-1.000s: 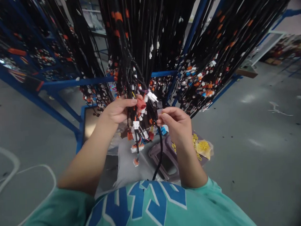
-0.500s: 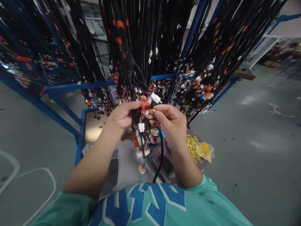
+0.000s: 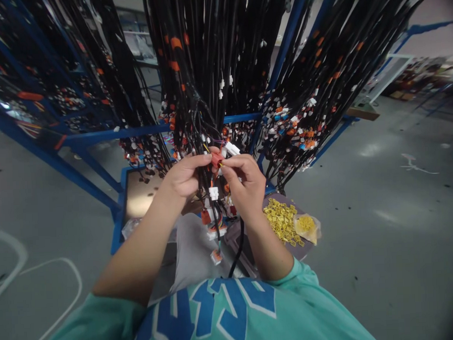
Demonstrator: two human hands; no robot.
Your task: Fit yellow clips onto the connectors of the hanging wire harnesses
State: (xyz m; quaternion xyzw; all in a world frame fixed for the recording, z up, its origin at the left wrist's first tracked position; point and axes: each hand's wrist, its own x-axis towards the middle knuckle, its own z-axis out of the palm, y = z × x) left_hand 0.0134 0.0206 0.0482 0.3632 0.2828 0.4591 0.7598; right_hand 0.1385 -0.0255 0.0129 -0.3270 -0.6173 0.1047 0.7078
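Between the thumb and fingers of my left hand [image 3: 187, 174] is a red plug connector [image 3: 216, 159], its open face turned to the right. My right hand [image 3: 245, 179] pinches a small yellow clip [image 3: 221, 164] at that face; fingertips hide most of the clip, and how deep it sits I cannot tell. A white connector [image 3: 232, 148] sticks out just above my right fingers. Below the hands hang another white connector [image 3: 213, 193] and an orange-and-white connector [image 3: 216, 256] on wires of the same black harness [image 3: 194, 92].
Many black wire harnesses [image 3: 330, 62] with small connectors hang from a blue metal rack [image 3: 136, 131]. Loose yellow clips [image 3: 282, 218] lie at the lower right beside a plastic bag [image 3: 307, 225] of more clips. A white cord [image 3: 76, 274] lies on the floor at left.
My right hand has moved left, bringing the yellow clip from beside the red connector to its open face. My left hand still holds the connector in about the same place.
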